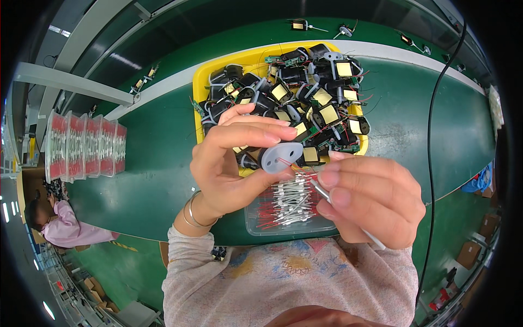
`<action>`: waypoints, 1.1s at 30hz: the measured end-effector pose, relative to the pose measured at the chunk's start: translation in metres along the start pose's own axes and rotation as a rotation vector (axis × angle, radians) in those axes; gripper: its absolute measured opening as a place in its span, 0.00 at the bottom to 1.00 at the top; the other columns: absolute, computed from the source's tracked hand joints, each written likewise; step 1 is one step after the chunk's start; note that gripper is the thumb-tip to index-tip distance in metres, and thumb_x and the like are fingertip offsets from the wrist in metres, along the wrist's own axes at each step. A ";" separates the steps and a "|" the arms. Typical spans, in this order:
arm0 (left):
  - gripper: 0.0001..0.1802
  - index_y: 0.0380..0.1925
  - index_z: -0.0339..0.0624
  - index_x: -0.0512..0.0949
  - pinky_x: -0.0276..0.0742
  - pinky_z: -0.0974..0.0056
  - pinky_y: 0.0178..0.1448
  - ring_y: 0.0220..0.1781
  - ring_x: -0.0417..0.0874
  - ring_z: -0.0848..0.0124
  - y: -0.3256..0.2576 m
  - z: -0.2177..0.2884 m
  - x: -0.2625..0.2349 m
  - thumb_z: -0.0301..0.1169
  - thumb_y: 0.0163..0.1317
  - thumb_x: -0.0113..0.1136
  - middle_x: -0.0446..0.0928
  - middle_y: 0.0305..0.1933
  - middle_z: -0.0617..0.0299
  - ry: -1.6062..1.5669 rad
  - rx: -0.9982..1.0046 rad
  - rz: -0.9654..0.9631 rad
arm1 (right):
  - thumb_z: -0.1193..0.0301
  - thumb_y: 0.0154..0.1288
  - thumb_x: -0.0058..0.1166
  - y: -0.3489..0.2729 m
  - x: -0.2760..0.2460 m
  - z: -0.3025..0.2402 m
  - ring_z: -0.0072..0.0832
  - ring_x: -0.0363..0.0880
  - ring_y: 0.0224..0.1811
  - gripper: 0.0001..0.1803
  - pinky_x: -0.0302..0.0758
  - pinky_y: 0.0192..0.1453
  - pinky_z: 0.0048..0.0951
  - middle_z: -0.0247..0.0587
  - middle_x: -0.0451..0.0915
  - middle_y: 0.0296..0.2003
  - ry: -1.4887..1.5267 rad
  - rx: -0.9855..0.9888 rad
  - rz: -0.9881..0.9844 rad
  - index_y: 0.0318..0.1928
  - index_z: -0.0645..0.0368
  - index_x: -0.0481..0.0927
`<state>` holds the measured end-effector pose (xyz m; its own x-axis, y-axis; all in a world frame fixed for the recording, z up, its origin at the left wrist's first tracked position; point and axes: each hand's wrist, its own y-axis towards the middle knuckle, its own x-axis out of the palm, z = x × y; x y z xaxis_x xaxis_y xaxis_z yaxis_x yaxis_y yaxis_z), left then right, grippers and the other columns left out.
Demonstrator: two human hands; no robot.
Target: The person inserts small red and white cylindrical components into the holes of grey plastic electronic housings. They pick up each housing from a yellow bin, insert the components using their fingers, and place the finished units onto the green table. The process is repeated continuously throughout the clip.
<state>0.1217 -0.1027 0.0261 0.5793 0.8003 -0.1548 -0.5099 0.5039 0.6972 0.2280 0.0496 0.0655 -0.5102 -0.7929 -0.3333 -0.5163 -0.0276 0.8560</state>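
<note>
My left hand is closed around a pale grey, rounded end cap with small holes in its face. Whatever the cap is fitted to is mostly hidden by my fingers. Thin red wires run from the cap toward my right hand. That hand pinches a slim whitish rod-like piece, whose lower end sticks out below the fingers. Beneath both hands is a clear plastic box holding many white pieces with red wire ends.
Beyond my hands, a yellow tray is piled with black assemblies. Stacked clear boxes of red-and-white pieces stand at left. A black cable hangs at right. Several assemblies lie on the far green belt. Another person is at far left.
</note>
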 end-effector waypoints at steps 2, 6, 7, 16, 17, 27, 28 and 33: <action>0.24 0.38 0.42 0.70 0.57 0.55 0.59 0.45 0.80 0.64 0.001 0.000 0.001 0.24 0.40 0.71 0.80 0.39 0.53 0.002 -0.001 -0.004 | 0.80 0.42 0.63 0.000 0.000 0.001 0.37 0.79 0.31 0.16 0.81 0.35 0.35 0.49 0.78 0.30 -0.006 -0.018 0.003 0.34 0.65 0.73; 0.24 0.38 0.42 0.70 0.57 0.55 0.60 0.45 0.80 0.64 0.000 0.002 0.000 0.25 0.40 0.71 0.80 0.39 0.53 0.015 -0.008 -0.007 | 0.80 0.41 0.64 0.000 -0.001 0.003 0.36 0.79 0.31 0.16 0.81 0.35 0.34 0.48 0.78 0.30 -0.030 -0.073 -0.030 0.33 0.65 0.74; 0.24 0.38 0.42 0.70 0.58 0.56 0.58 0.44 0.80 0.65 0.001 0.002 0.000 0.25 0.39 0.71 0.80 0.39 0.53 0.027 0.004 -0.006 | 0.80 0.40 0.64 -0.001 -0.001 0.003 0.36 0.79 0.31 0.15 0.81 0.36 0.33 0.47 0.78 0.30 -0.036 -0.071 -0.028 0.33 0.65 0.74; 0.25 0.39 0.36 0.70 0.66 0.67 0.40 0.39 0.80 0.67 0.005 0.009 -0.004 0.23 0.39 0.70 0.80 0.37 0.53 0.108 0.011 -0.119 | 0.84 0.37 0.61 0.007 -0.001 0.017 0.35 0.78 0.29 0.13 0.75 0.32 0.30 0.44 0.79 0.28 0.073 0.138 -0.098 0.30 0.65 0.78; 0.24 0.38 0.36 0.70 0.67 0.68 0.41 0.39 0.80 0.67 0.002 0.009 -0.001 0.22 0.39 0.70 0.79 0.38 0.52 0.029 -0.036 -0.072 | 0.84 0.36 0.60 0.008 -0.003 0.018 0.35 0.78 0.29 0.14 0.74 0.31 0.30 0.44 0.79 0.28 0.096 0.166 -0.115 0.30 0.65 0.78; 0.15 0.32 0.33 0.69 0.73 0.64 0.48 0.46 0.79 0.60 -0.008 0.025 0.008 0.18 0.46 0.63 0.76 0.43 0.39 -0.200 -0.252 0.099 | 0.79 0.35 0.55 0.000 0.004 0.019 0.34 0.76 0.25 0.11 0.76 0.29 0.26 0.46 0.76 0.25 -0.223 -0.175 -0.027 0.27 0.69 0.77; 0.14 0.30 0.32 0.71 0.75 0.64 0.44 0.41 0.81 0.61 -0.008 0.023 0.007 0.17 0.43 0.64 0.76 0.42 0.39 -0.095 -0.149 0.090 | 0.76 0.36 0.54 -0.001 0.004 0.018 0.34 0.76 0.25 0.12 0.76 0.29 0.26 0.46 0.76 0.25 -0.252 -0.214 -0.041 0.27 0.70 0.76; 0.13 0.27 0.32 0.75 0.76 0.66 0.39 0.34 0.83 0.60 -0.001 0.033 -0.003 0.17 0.37 0.66 0.79 0.37 0.43 0.097 -0.075 -0.036 | 0.73 0.34 0.53 -0.004 0.005 0.020 0.34 0.76 0.26 0.15 0.76 0.27 0.25 0.47 0.75 0.25 -0.144 -0.222 -0.069 0.26 0.70 0.76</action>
<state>0.1414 -0.1167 0.0490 0.5353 0.8073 -0.2485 -0.5383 0.5528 0.6361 0.2140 0.0577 0.0529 -0.5796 -0.6904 -0.4328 -0.3978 -0.2239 0.8897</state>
